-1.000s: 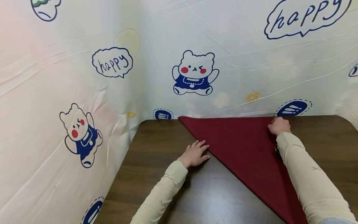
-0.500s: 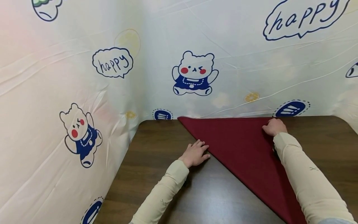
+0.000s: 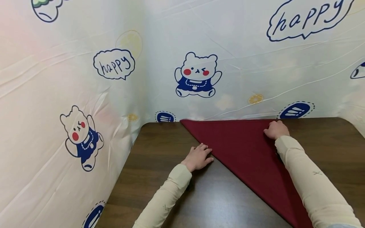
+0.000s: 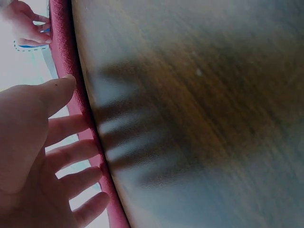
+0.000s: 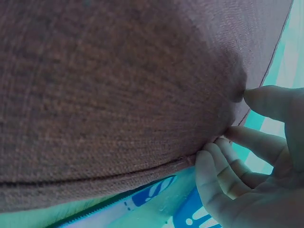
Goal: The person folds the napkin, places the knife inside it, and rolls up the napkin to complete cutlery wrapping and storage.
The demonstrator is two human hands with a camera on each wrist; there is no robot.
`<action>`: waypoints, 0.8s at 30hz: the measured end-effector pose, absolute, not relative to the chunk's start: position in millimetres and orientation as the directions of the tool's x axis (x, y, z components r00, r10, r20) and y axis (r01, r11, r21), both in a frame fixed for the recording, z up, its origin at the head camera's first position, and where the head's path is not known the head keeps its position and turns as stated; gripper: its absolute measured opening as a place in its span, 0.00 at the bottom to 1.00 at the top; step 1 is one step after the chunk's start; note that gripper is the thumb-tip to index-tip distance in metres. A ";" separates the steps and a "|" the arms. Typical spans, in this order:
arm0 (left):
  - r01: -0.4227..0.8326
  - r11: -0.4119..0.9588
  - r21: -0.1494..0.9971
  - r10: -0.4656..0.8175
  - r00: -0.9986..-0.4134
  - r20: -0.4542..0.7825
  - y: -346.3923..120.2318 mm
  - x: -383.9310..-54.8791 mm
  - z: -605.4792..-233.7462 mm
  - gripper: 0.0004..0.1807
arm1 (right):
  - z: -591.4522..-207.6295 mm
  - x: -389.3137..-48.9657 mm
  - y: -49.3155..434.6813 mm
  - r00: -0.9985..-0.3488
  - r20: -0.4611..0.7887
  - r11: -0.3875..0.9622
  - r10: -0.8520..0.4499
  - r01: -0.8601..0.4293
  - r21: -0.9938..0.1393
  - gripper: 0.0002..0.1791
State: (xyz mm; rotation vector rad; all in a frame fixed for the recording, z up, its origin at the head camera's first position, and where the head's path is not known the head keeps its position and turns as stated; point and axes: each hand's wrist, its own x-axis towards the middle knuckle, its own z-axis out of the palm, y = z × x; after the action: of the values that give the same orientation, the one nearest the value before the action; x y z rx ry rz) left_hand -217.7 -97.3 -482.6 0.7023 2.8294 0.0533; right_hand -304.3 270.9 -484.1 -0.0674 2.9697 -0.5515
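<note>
A dark red cloth (image 3: 242, 145) lies on the table as a large triangle, one corner at the back edge and its long slanted edge running down toward the front. On that slanted edge rest the spread fingertips of my left hand (image 3: 196, 157); the left wrist view shows them lined up along the cloth's thick border (image 4: 64, 42). My right hand (image 3: 276, 129) pinches the cloth near its far right corner, fingers curled at the hem (image 5: 118, 173). In the right wrist view its thumb and fingertips bunch the fabric slightly. My right forearm hides part of the cloth's right side.
The dark wooden table (image 3: 159, 142) shows left of the cloth and right of my right arm. A pale printed curtain (image 3: 154, 79) with bears and lettering hangs behind the table and along its left side.
My right hand has slid a short way left along the back edge, and the cloth's right side has shifted left with it. My left hand has stayed in place.
</note>
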 end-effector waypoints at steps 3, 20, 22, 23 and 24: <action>0.457 0.885 0.091 0.465 -0.860 -0.210 -97.8 -218.0 -483.5 0.27 | -480.8 -301.6 266.3 -0.992 -0.107 0.935 -0.074 -0.032 -0.354 0.25; 0.500 0.863 0.066 0.503 -0.846 -0.178 -101.9 -215.7 -482.0 0.25 | -480.8 -301.0 259.8 -0.985 -0.113 0.949 -0.131 -0.091 -0.302 0.19; 0.486 0.870 0.085 0.493 -0.849 -0.188 -104.0 -216.3 -481.3 0.26 | -481.9 -301.8 259.4 -0.984 -0.119 0.950 -0.135 -0.095 -0.296 0.18; 0.477 0.874 0.093 0.486 -0.852 -0.196 -105.3 -216.7 -481.5 0.26 | -482.1 -301.8 258.8 -0.983 -0.124 0.952 -0.138 -0.097 -0.292 0.19; 0.467 0.879 0.098 0.477 -0.854 -0.206 -106.7 -216.9 -481.9 0.27 | -482.1 -301.8 258.1 -0.982 -0.128 0.953 -0.141 -0.099 -0.287 0.19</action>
State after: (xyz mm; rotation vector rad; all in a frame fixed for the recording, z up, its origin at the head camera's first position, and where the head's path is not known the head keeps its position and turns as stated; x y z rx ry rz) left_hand -216.9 -106.7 -481.9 0.7195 2.8250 0.0654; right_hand -301.8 258.1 -482.1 -0.1828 2.9586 -0.4231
